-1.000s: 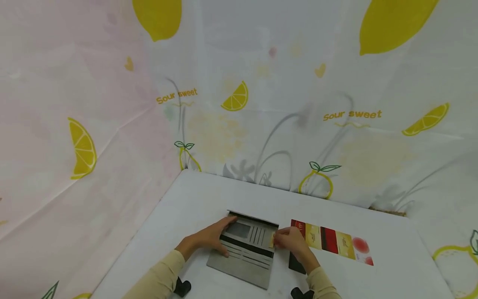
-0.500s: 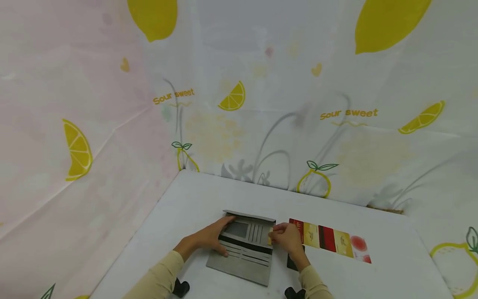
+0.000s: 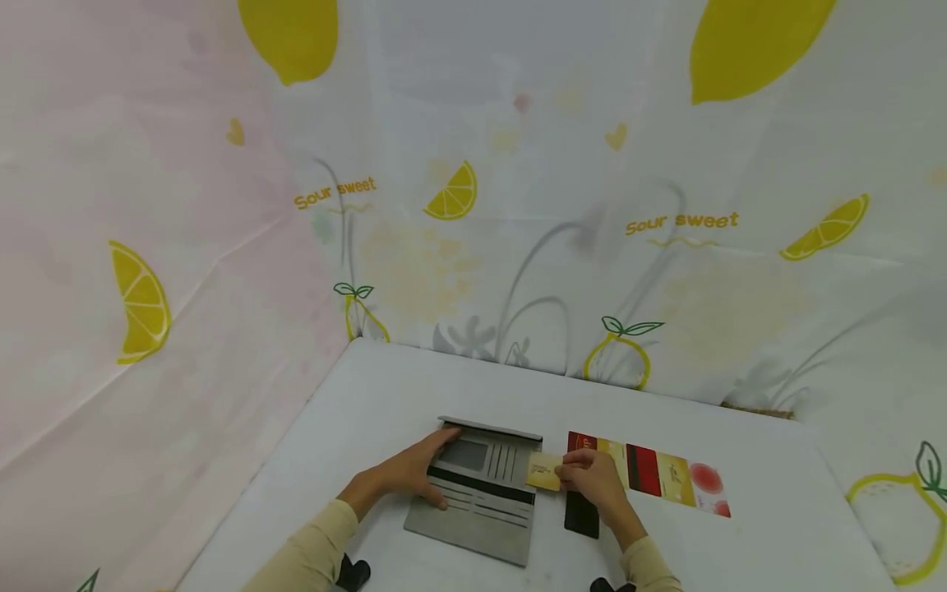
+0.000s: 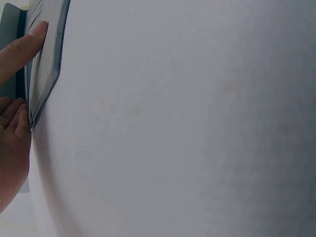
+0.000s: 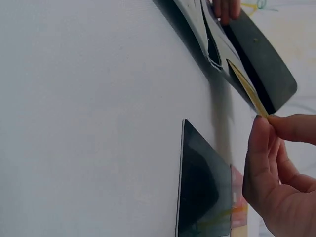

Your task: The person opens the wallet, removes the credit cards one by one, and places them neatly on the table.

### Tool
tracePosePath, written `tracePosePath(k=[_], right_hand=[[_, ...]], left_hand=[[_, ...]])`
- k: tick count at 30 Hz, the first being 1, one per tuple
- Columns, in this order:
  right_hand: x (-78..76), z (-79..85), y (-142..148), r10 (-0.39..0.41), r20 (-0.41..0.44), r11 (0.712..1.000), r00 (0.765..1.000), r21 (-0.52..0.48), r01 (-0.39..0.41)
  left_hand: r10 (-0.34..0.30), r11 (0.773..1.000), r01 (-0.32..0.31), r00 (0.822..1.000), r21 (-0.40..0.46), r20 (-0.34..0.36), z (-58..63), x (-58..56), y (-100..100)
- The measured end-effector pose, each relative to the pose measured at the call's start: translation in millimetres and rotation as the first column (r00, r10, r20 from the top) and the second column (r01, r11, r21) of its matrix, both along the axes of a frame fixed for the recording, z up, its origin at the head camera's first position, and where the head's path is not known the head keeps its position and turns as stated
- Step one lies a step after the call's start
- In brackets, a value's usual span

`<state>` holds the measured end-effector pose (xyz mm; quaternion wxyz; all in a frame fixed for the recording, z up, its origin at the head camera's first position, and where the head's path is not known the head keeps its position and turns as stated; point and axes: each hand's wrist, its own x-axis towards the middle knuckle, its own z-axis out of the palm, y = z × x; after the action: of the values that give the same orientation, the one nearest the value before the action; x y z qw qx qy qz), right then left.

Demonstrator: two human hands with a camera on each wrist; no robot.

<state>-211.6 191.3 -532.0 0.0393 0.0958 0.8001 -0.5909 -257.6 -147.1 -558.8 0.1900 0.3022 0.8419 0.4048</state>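
A long grey wallet (image 3: 481, 530) lies opened out on the white table, its card slots and a dark window facing up. My left hand (image 3: 408, 469) grips its left end, thumb over the inner face and fingers toward the back section. At the wallet's right edge my right hand (image 3: 592, 477) pinches a gold card (image 3: 543, 471) between thumb and fingertips. In the right wrist view, the card (image 5: 244, 86) is seen edge-on, its far end against the wallet's opening; how deep it sits is hidden.
Right of the wallet lies a dark card (image 3: 581, 515), partly behind my right hand. Beyond it runs a row of several red, gold and white cards (image 3: 676, 480). A lemon-print sheet (image 3: 473, 271) hangs behind the table (image 3: 414, 378).
My right hand has shifted rightward with the gold card, and far more of the card shows beside the wallet. My left hand keeps its hold. The head view has turned slightly.
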Motion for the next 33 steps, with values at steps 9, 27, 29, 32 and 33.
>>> tracePosePath(k=[9,27,29,32,33], right_hand=[[-0.7,-4.1,5,0.002,0.002,1.000,1.000,0.004,-0.002],[4.4,21.1,64,-0.065,0.017,0.980,0.998,0.188,0.061],[6.0,23.6,71,-0.023,0.030,0.975,0.999,0.223,0.016],[7.4,27.7,81,0.032,0.051,0.954,0.998,0.296,-0.046],[7.7,28.7,84,0.049,0.056,0.946,0.997,0.318,-0.065]], left_hand=[[-0.011,1.000,0.011,1.000,0.016,0.006,0.4,1.8,1],[-0.023,1.000,0.023,0.999,0.009,-0.034,1.0,-1.1,-2],[-0.025,1.000,0.025,0.999,0.007,-0.031,1.6,-0.1,-2],[-0.027,1.000,0.027,0.999,0.008,-0.034,1.8,0.4,-2],[-0.027,1.000,0.028,0.999,0.010,-0.035,2.4,0.5,-2]])
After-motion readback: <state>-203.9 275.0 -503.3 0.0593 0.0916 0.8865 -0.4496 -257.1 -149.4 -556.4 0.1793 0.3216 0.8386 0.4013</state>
